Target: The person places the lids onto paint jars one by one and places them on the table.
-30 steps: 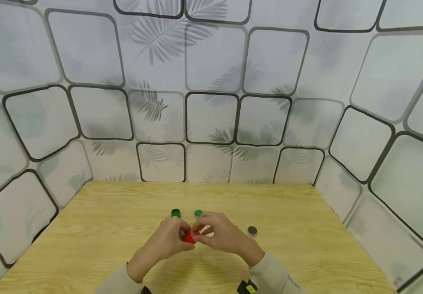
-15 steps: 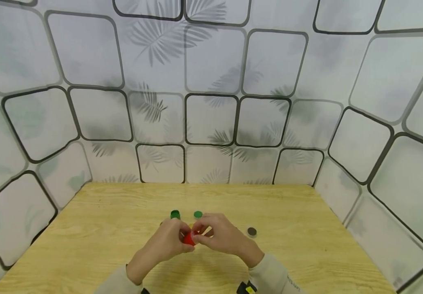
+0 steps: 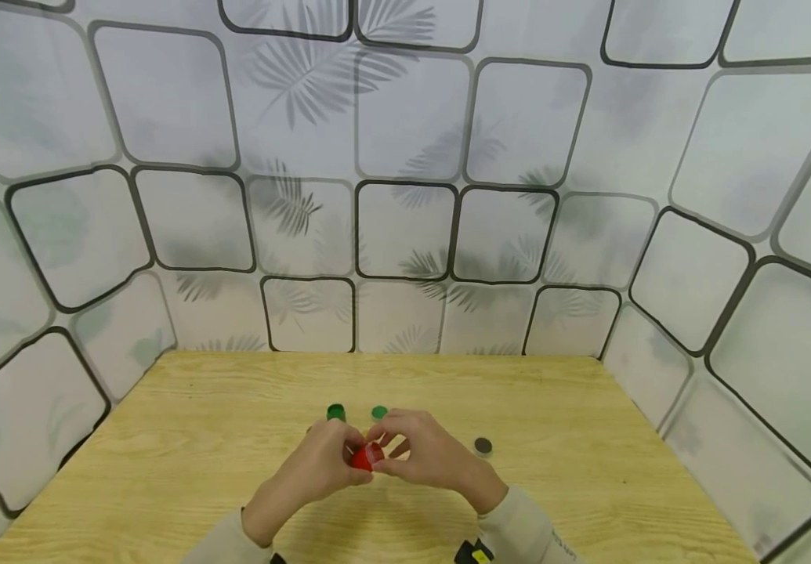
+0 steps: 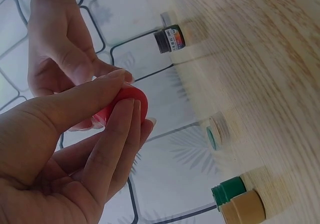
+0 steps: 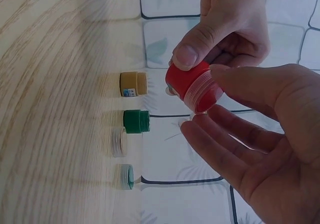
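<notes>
Near the front of the table, my left hand (image 3: 320, 466) grips a small red paint jar (image 5: 184, 79), tipped on its side with its lidded end toward my right hand. The thumb lies along the red side in the right wrist view. My right hand (image 3: 422, 454) has its thumb and fingertips around the clear ridged lid (image 5: 198, 95) of that jar. Red shows through this lid. From the left wrist camera, the fingers of my left hand cover much of the red jar (image 4: 131, 101).
On the table stand a green jar (image 5: 136, 121) and an ochre jar (image 5: 131, 84), both uncapped. Beside them lie a clear lid (image 5: 119, 142) and a green-stained lid (image 5: 127, 177). A black labelled jar (image 4: 170, 39) stands apart. In the head view, a dark-topped round piece (image 3: 483, 446) sits right of my hands.
The fingers of my right hand have spread a little, so more of the red jar's lid shows in the head view. My left hand holds the jar in about the same place.
</notes>
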`<state>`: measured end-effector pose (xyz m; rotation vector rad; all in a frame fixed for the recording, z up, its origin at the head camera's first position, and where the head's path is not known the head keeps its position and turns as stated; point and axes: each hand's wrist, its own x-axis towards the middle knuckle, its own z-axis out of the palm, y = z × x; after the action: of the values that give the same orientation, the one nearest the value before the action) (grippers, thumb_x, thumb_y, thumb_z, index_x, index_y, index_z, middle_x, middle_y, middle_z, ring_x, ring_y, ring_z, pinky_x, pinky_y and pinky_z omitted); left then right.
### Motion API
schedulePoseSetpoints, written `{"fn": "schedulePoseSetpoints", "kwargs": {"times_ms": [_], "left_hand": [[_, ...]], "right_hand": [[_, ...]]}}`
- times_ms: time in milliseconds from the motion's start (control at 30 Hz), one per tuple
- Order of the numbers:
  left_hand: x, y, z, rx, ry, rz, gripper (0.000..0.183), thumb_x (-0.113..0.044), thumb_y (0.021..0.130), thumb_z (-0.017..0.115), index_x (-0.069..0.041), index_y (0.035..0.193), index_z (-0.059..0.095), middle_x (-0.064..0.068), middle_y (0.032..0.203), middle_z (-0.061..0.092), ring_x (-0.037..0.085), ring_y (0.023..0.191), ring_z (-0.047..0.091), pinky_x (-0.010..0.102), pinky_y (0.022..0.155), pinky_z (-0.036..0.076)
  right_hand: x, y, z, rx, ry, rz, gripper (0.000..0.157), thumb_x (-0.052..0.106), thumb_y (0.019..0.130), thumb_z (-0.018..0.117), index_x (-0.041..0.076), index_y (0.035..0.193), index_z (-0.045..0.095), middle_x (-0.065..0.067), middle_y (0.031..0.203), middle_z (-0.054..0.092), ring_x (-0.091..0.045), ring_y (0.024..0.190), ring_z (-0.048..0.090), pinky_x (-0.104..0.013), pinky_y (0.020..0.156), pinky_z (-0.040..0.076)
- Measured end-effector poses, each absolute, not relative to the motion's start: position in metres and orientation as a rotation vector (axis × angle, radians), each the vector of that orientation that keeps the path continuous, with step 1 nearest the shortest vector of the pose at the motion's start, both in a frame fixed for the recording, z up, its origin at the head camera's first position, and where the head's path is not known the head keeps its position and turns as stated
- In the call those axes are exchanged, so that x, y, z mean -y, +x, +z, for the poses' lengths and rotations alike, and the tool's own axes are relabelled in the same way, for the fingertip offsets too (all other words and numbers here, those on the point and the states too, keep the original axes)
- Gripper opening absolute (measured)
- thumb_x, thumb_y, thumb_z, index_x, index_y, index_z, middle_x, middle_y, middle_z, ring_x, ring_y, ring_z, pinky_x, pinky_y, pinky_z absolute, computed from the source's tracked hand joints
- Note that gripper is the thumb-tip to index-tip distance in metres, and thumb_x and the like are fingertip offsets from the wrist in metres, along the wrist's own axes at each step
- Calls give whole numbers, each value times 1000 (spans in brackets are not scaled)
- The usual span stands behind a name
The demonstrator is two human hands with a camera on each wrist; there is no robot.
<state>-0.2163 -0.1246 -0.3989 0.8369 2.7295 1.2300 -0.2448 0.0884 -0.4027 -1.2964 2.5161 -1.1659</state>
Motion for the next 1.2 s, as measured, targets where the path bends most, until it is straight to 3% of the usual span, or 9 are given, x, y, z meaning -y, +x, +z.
{"fn": "schedulePoseSetpoints", "kwargs": {"times_ms": [367,1200], "left_hand": [[124,-216,-399,-2730,815,1228,17,-3,78,88,-1,92,78,9,83,78,12,68,72,22,57,58],[122,-214,-398,-2746,815,1210,18,-3,78,88,0,94,79,9,84,78,13,69,72,22,57,58]], "right_hand": [[-87,-245,-403,-2517,-1334,-1153,19,5,91,78,8,109,72,-7,106,71,-8,96,72,-14,80,58],[-85,-245,-403,-2580,-1284,-1096,7,13,96,74,11,102,72,-3,99,75,1,85,67,-12,72,56]]}}
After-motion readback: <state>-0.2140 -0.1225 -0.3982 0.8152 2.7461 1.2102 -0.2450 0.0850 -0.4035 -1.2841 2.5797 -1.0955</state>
